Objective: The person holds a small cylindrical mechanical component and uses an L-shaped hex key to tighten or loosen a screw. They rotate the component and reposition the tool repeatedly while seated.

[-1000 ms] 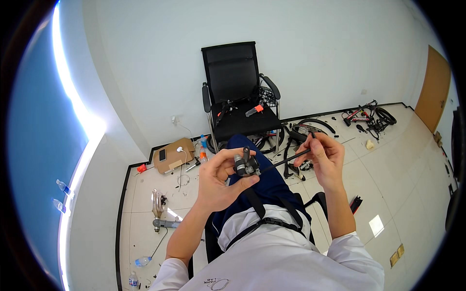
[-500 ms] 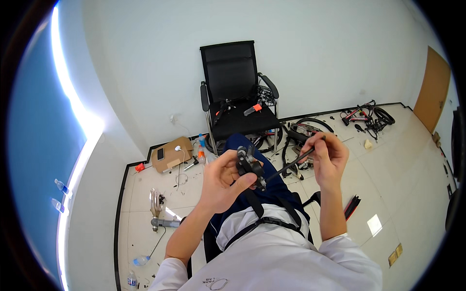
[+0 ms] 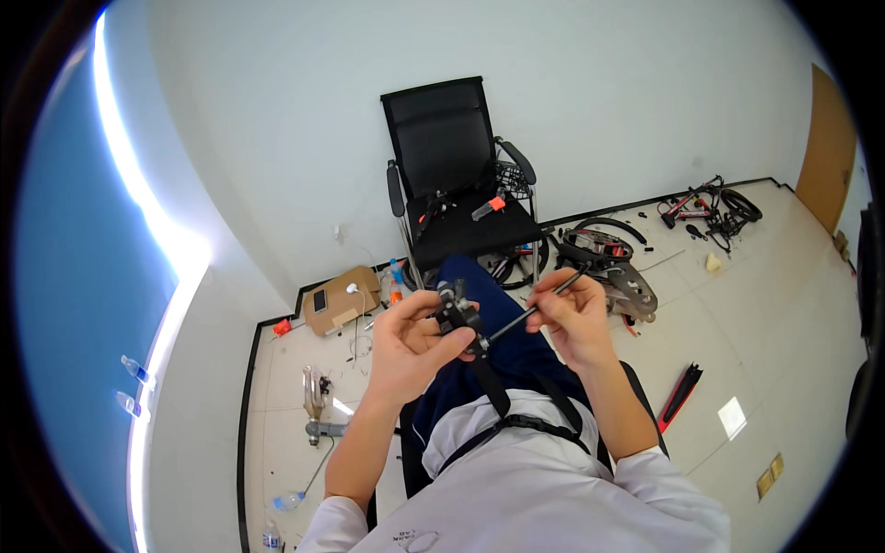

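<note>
In the head view, clear bottles point(image 3: 128, 403) are resting by the window at the left, their contents too small to tell, while a wire basket point(image 3: 513, 180) is sitting behind the right side of a black chair point(image 3: 438, 138), which is partly blocking it. A phone point(image 3: 320, 301) is lying near the left edge of a cardboard sheet point(image 3: 345, 310), and a blue-trousered leg point(image 3: 477, 284) is covering part of the seat's front edge. Before that leg, the left hand point(image 3: 398, 358) is pinching a black mechanical part point(image 3: 458, 318) between thumb and fingers, and the right hand point(image 3: 573, 318) is pinching a black rod point(image 3: 513, 323) in its fingertips, its lower end reaching the part's lower right edge.
</note>
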A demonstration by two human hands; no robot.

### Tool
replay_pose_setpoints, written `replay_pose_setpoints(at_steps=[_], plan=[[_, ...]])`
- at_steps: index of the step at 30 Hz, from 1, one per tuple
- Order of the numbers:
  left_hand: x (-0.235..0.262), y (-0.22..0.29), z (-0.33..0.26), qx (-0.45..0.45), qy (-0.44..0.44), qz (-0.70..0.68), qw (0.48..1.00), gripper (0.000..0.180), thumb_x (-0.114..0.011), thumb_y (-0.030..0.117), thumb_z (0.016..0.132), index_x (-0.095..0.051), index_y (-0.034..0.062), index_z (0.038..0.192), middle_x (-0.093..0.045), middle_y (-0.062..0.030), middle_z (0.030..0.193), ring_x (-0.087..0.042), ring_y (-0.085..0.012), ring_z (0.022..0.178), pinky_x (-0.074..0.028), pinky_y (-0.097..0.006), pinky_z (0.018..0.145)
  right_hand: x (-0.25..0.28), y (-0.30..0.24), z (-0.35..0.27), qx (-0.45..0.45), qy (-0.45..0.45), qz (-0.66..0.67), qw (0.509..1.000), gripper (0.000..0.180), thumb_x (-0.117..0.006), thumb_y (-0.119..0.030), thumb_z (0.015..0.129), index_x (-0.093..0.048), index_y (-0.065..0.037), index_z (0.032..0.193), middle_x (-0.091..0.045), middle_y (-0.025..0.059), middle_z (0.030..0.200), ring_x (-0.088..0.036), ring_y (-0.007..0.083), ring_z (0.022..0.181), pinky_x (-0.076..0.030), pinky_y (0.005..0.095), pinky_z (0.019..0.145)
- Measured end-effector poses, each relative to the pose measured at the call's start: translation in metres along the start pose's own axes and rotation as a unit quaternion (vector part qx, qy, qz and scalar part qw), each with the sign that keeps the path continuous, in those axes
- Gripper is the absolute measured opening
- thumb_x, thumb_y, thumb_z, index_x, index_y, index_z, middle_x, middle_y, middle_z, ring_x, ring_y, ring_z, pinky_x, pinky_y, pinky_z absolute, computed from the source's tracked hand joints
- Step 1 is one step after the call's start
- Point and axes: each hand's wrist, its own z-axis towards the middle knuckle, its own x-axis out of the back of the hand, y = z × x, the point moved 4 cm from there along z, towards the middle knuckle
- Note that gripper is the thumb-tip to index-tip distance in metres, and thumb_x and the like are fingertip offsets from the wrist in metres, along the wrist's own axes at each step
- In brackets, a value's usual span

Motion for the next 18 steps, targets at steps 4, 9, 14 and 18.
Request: replay_pose_setpoints(at_steps=[4, 9, 14, 18], plan=[[-0.002, 0.013, -0.001, -0.064, -0.022, 0.010, 0.998, 0.041, -0.070, -0.013, 0.082, -0.055, -0.0097, 0.120, -0.064, -0.0220, 0.121, -0.067, -0.0209, 0.099, -0.061, -0.032, 0.076, -0.027, -0.003, 0.002, -0.018, -0.077, -0.166, 0.983, 0.009, -0.068, -0.001, 0.091, -0.065, 0.006, 0.096, -0.070, 0.0143, 0.082, -0.072, 0.0209, 0.068, -0.060, 0.0303, 0.063], [-0.004, 0.015, -0.002, -0.095, -0.059, 0.022, 0.994, 0.045, -0.071, -0.014, 0.080, -0.055, -0.0073, 0.122, -0.063, -0.0197, 0.123, -0.066, -0.0192, 0.102, -0.059, -0.031, 0.080, -0.040, -0.014, -0.001, -0.032, -0.127, -0.186, 0.974, 0.009, -0.071, 0.001, 0.090, -0.066, 0.008, 0.092, -0.070, 0.0126, 0.080, -0.072, 0.0164, 0.069, -0.059, 0.0259, 0.064], [-0.012, 0.004, -0.002, -0.053, -0.045, 0.049, 0.996, 0.046, -0.071, -0.012, 0.083, -0.056, -0.0060, 0.126, -0.063, -0.0171, 0.122, -0.066, -0.0186, 0.104, -0.059, -0.032, 0.080, -0.030, -0.015, -0.011, -0.058, -0.102, -0.227, 0.967, 0.007, -0.069, 0.002, 0.090, -0.066, 0.008, 0.091, -0.070, 0.0125, 0.080, -0.072, 0.0173, 0.068, -0.060, 0.0266, 0.063], [-0.011, -0.001, 0.002, 0.024, -0.018, 0.021, 0.999, 0.039, -0.068, -0.007, 0.088, -0.056, -0.0072, 0.125, -0.064, -0.0158, 0.121, -0.067, -0.0193, 0.100, -0.061, -0.033, 0.078, -0.030, -0.012, -0.010, -0.038, -0.084, -0.232, 0.968, 0.005, -0.069, 0.004, 0.089, -0.066, 0.008, 0.090, -0.069, 0.0142, 0.079, -0.073, 0.0205, 0.069, -0.060, 0.0284, 0.061]])
